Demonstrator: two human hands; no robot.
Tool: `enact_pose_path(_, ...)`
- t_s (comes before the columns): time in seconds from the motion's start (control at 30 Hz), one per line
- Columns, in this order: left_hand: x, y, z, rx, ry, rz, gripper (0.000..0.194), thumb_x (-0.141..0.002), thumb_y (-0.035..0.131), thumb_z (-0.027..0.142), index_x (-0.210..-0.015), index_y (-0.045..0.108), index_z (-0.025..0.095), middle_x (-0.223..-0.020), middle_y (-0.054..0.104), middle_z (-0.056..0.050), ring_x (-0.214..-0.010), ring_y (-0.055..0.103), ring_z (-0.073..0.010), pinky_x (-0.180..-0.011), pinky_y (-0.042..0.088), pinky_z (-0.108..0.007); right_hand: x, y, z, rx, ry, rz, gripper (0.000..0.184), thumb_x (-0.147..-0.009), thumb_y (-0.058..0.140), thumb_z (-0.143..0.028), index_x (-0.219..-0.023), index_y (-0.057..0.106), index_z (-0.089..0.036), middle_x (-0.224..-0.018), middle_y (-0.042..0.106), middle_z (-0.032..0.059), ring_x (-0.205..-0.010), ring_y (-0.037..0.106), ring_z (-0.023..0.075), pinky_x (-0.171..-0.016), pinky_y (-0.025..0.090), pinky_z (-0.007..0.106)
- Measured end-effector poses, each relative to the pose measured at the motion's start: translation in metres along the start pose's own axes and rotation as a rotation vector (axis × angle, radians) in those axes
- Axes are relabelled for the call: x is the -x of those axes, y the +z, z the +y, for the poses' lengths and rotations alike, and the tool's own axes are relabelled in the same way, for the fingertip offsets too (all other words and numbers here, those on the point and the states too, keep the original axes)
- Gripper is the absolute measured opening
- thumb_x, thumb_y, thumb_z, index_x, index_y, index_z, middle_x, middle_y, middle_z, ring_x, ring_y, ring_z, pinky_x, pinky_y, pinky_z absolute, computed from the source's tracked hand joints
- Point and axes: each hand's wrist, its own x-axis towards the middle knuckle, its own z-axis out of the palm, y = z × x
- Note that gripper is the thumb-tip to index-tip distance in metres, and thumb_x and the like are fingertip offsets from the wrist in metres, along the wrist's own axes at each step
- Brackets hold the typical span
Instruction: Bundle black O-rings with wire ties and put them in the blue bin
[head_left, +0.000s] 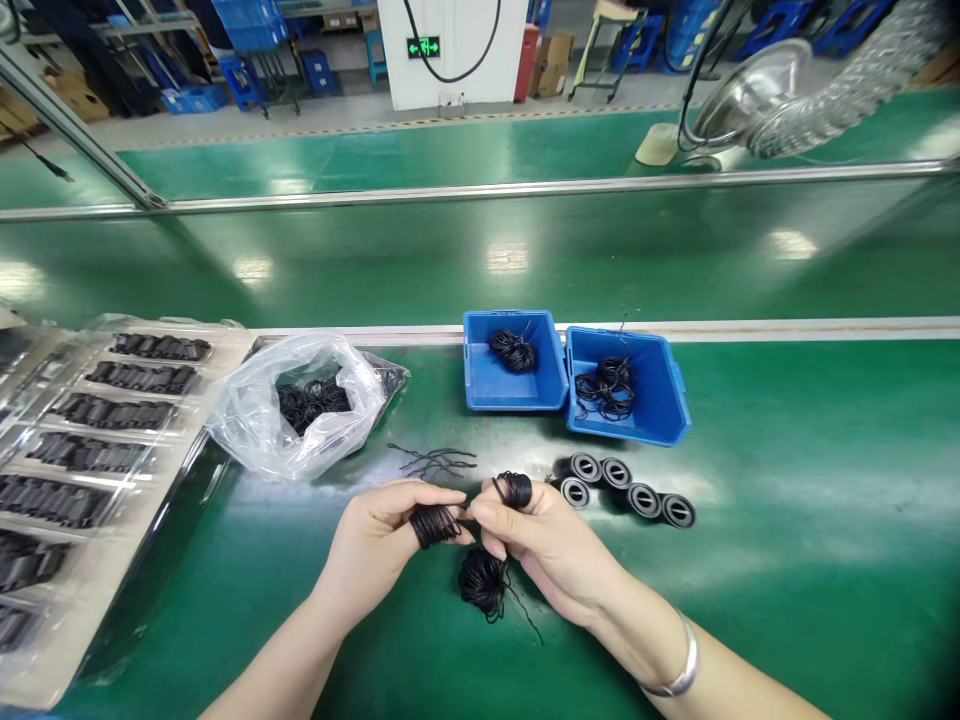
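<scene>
The left hand (373, 545) pinches a black wire coil (433, 526) between thumb and fingers; the right hand (544, 545) pinches a second coil (514, 489) likewise. A loose coil (481, 583) lies beneath them on the green bench (787, 620). Two blue bins (540, 385) hold coils; a plastic bag (247, 420) holds more.

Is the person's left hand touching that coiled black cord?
Touching: the head view shows the left hand with the coiled black cord wound around its fingers.
</scene>
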Motion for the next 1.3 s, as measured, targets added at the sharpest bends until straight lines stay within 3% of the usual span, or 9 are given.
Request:
enact_pose_path(0.13, -0.002, 0.0, 0.0, 0.062, -0.043, 0.075, 0.013, -0.087, 0.071, 0.024, -0.096, 0.078, 0.018, -0.083, 0.079, -0.004, -0.073, 0.078, -0.0195, -0.072, 0.064, -0.029, -0.002, -0.004, -0.003, -0.25, -0.02, 0.028, 0.016, -0.085, 0.077, -0.032, -0.085, 0.074, -0.016, -0.078, 0.067, 0.0015, -0.072, 0.062, 0.0127, -0.065, 0.051, 0.024)
enact_pose_path(0.27, -0.003, -0.002, -0.001, 0.032, -0.028, 0.064, 0.017, -0.09, 0.067, 0.026, -0.102, 0.076, 0.018, -0.091, 0.08, -0.005, -0.082, 0.078, -0.0217, -0.077, 0.064, -0.032, -0.003, -0.008, -0.008, -0.25, -0.029, 0.074, 0.015, -0.083, 0.079, -0.03, -0.09, 0.078, -0.016, -0.111, 0.072, 0.0097, -0.095, 0.069, 0.0198, -0.075, 0.056, 0.028)
enact_pose_path(0.37, -0.002, -0.002, -0.002, -0.105, 0.03, 0.042, 0.018, -0.091, 0.065, 0.022, -0.103, 0.077, 0.021, -0.092, 0.08, -0.004, -0.083, 0.078, -0.0205, -0.079, 0.063, -0.032, -0.003, -0.008, -0.006, -0.153, -0.034, 0.054, 0.017, -0.085, 0.077, -0.033, -0.085, 0.077, -0.015, -0.089, 0.074, 0.0062, -0.077, 0.067, 0.0141, -0.069, 0.053, 0.024)
enact_pose_path(0.5, -0.002, -0.002, 0.0, -0.334, 0.143, 0.027, 0.022, -0.091, 0.062, 0.018, -0.104, 0.078, 0.025, -0.079, 0.081, -0.001, -0.083, 0.076, -0.0194, -0.08, 0.06, -0.03, -0.002, -0.005, 0.001, 0.08, -0.094, 0.108, 0.022, -0.082, 0.08, -0.036, -0.074, 0.075, -0.016, -0.057, 0.059, -0.0035, -0.057, 0.051, 0.0081, -0.061, 0.043, 0.022)
enact_pose_path(0.73, -0.002, -0.001, 0.001, -0.484, 0.283, 0.059, 0.021, -0.087, 0.066, 0.015, -0.099, 0.08, 0.024, -0.083, 0.08, -0.001, -0.079, 0.073, -0.017, -0.074, 0.056, -0.026, 0.002, 0.001, 0.004, 0.311, -0.106, 0.043, 0.018, -0.075, 0.083, -0.036, -0.081, 0.081, -0.019, -0.073, 0.068, 0.0012, -0.066, 0.054, 0.013, -0.066, 0.044, 0.028)
enact_pose_path(0.87, -0.002, -0.001, -0.001, -0.5, 0.287, 0.053, 0.023, -0.086, 0.066, 0.014, -0.099, 0.081, 0.025, -0.084, 0.079, -0.002, -0.079, 0.073, -0.0172, -0.074, 0.057, -0.026, 0.002, 0.001, 0.004, 0.406, -0.158, 0.068, 0.015, -0.074, 0.083, -0.034, -0.074, 0.08, -0.019, -0.07, 0.064, 0.0001, -0.065, 0.053, 0.0134, -0.066, 0.043, 0.029)
enact_pose_path(1.07, 0.0, 0.0, 0.003, -0.244, 0.081, -0.041, 0.022, -0.089, 0.064, 0.02, -0.104, 0.08, 0.025, -0.084, 0.078, -0.003, -0.075, 0.076, -0.0192, -0.072, 0.063, -0.03, 0.001, 0.0, 0.0, 0.158, -0.063, 0.018, 0.023, -0.077, 0.083, -0.034, -0.067, 0.074, -0.016, -0.061, 0.062, -0.001, -0.06, 0.053, 0.0107, -0.061, 0.041, 0.025)
enact_pose_path(1.17, 0.0, -0.001, 0.003, -0.13, 0.001, -0.021, 0.021, -0.09, 0.064, 0.024, -0.104, 0.079, 0.023, -0.086, 0.077, -0.004, -0.073, 0.078, -0.0202, -0.07, 0.064, -0.031, -0.001, -0.002, -0.003, -0.067, -0.02, 0.028, 0.022, -0.08, 0.082, -0.031, -0.069, 0.072, -0.016, -0.058, 0.057, -0.0046, -0.055, 0.05, 0.0072, -0.058, 0.043, 0.021)
enact_pose_path(1.3, -0.004, -0.006, 0.0, -0.161, -0.071, 0.034, 0.021, -0.09, 0.064, 0.029, -0.106, 0.075, 0.019, -0.092, 0.078, -0.005, -0.081, 0.078, -0.0223, -0.078, 0.063, -0.033, -0.003, -0.007, -0.007, -0.286, -0.015, 0.084, 0.015, -0.082, 0.081, -0.03, -0.084, 0.076, -0.016, -0.091, 0.072, 0.0049, -0.082, 0.068, 0.016, -0.069, 0.055, 0.025)
